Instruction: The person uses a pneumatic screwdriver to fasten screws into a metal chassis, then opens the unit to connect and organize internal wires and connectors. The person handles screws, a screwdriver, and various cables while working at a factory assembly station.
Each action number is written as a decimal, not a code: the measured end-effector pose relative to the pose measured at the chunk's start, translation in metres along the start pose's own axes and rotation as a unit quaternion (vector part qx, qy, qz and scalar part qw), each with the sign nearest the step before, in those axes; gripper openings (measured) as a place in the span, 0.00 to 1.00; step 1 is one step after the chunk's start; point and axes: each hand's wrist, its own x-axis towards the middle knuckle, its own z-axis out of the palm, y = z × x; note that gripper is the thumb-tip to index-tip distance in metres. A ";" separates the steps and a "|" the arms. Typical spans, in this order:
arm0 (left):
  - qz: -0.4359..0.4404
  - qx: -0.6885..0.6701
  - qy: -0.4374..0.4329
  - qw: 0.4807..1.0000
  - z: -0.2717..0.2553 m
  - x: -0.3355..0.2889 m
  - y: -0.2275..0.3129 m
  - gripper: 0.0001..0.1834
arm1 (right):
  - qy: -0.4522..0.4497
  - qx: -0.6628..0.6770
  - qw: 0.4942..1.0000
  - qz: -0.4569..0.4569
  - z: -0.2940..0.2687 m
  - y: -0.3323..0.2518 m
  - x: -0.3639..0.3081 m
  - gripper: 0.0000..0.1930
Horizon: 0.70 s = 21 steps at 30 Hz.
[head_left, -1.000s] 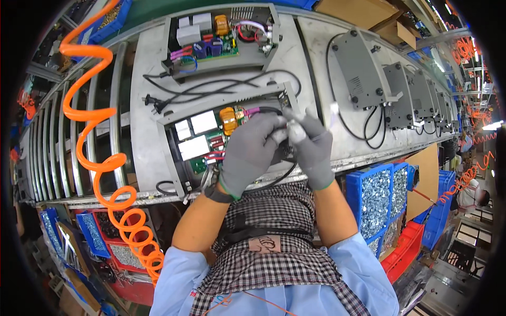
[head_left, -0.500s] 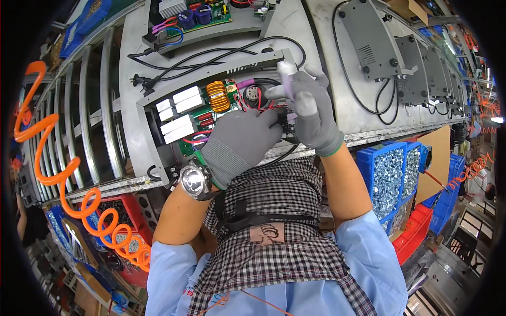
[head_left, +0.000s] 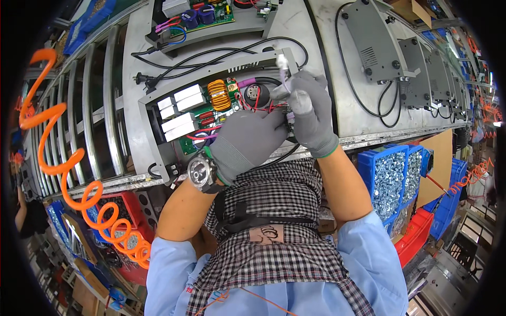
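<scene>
An open grey metal housing (head_left: pixel 153 138) lies before me, with a green circuit board, white blocks (head_left: pixel 190 98), a copper-wound coil (head_left: pixel 218 95) and red wires inside. My left hand (head_left: pixel 250 138), in a grey glove, reaches over its near side; the fingers are bent together at the right end, and what they pinch is hidden. My right hand (head_left: pixel 312 113), also gloved, is curled beside them around a slim whitish, partly purple thing (head_left: pixel 283 68). That thing points up and is too blurred to name. A round black part (head_left: pixel 256 94) sits just left of the right hand.
Another open unit (head_left: pixel 211 31) stands farther back, a black power cable (head_left: pixel 211 59) lying between. Grey housings (head_left: pixel 371 42) line the right. Blue bins (head_left: pixel 389 179) of small metal parts stand at the near right. An orange coiled hose (head_left: pixel 68 158) hangs at left, beside metal rollers (head_left: pixel 87 116).
My left hand has shifted slightly right. My right hand has turned a little, and the whitish thing in it has tipped upward and moved slightly left.
</scene>
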 end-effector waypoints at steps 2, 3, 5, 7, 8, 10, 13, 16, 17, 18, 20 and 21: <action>-0.029 -0.024 0.010 0.999 0.008 -0.003 0.002 0.07 | 0.009 0.013 1.000 -0.025 0.004 -0.003 0.006 0.18; -0.065 -0.047 0.012 0.997 0.016 -0.002 0.007 0.07 | 0.029 0.027 0.998 -0.040 0.004 0.003 0.006 0.17; -0.064 -0.032 0.040 0.997 0.017 0.002 0.009 0.07 | 0.027 0.014 0.999 -0.031 -0.002 0.009 0.008 0.16; -0.028 0.027 0.047 0.998 0.006 0.003 0.023 0.08 | 0.006 -0.046 0.998 -0.048 -0.011 0.007 0.006 0.16; -0.032 -0.012 0.082 0.996 -0.010 -0.006 0.029 0.10 | -0.005 -0.080 0.994 -0.070 -0.015 0.000 0.011 0.16; -0.038 -0.090 0.156 0.983 -0.034 -0.029 0.035 0.13 | 0.014 0.228 0.953 0.201 -0.011 -0.033 0.013 0.14; -0.187 -0.187 0.256 0.930 -0.090 -0.083 -0.001 0.22 | 0.039 0.338 0.917 0.208 -0.024 -0.055 0.025 0.14; -0.201 -0.061 0.056 0.976 -0.107 -0.113 -0.020 0.30 | -0.026 0.316 0.908 0.274 -0.035 -0.058 0.035 0.13; -0.166 0.035 -0.022 0.985 -0.101 -0.113 -0.010 0.31 | -0.013 0.250 0.947 0.202 -0.029 -0.054 0.037 0.13; -0.130 0.131 -0.102 0.978 -0.096 -0.112 -0.001 0.32 | -0.005 0.185 0.974 0.132 -0.027 -0.046 0.038 0.13; -0.197 0.170 -0.067 0.963 -0.067 -0.120 0.005 0.24 | -0.012 0.243 0.935 0.257 -0.037 -0.044 0.041 0.13; -0.213 0.193 -0.027 0.957 -0.056 -0.122 0.007 0.22 | -0.016 0.276 0.908 0.316 -0.039 -0.043 0.042 0.13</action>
